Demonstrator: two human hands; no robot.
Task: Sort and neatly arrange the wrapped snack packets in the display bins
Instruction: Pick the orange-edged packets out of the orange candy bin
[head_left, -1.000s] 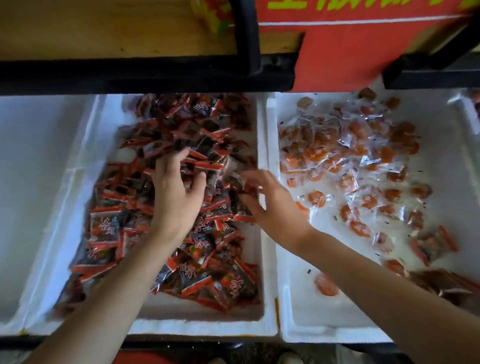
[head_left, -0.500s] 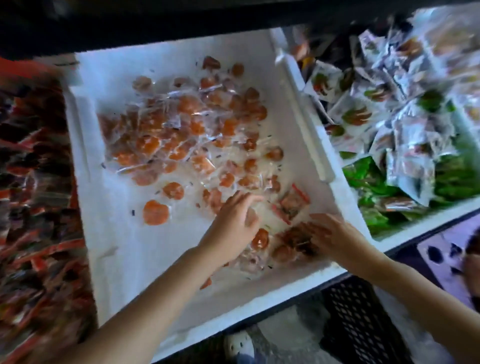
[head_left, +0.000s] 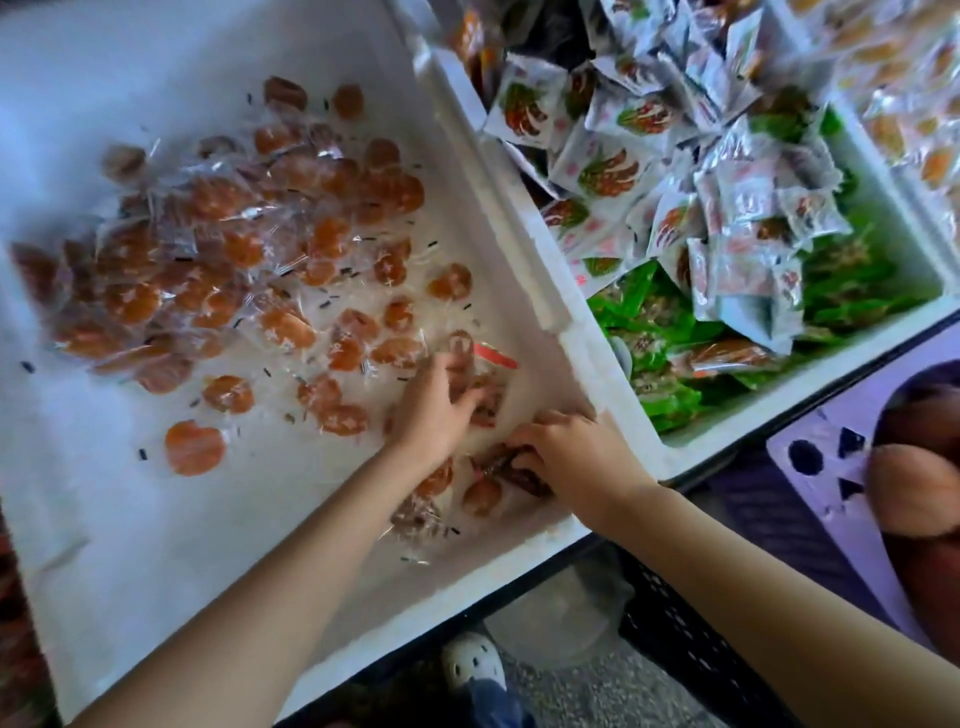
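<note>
A white foam bin (head_left: 509, 218) holds several clear-wrapped orange snack packets (head_left: 234, 244) spread over its floor. In its near right corner lie a few dark brown packets with red edges (head_left: 485, 402). My left hand (head_left: 434, 410) reaches onto those dark packets, its fingers curled over them. My right hand (head_left: 571, 457) sits in the same corner by the bin wall, fingers curled round a dark packet (head_left: 519, 473). The blur hides how many packets each hand holds.
To the right, a second white bin (head_left: 883, 218) is heaped with silver-white packets (head_left: 727, 208) over green packets (head_left: 670, 384). A purple panel with cut-out shapes (head_left: 831, 457) and a black crate (head_left: 691, 649) lie below right. A shoe (head_left: 472, 662) shows on the floor.
The view swung right from the bin of red-edged dark packets to the orange-packet bin. Both hands moved into its near right corner and closed on the stray dark packets.
</note>
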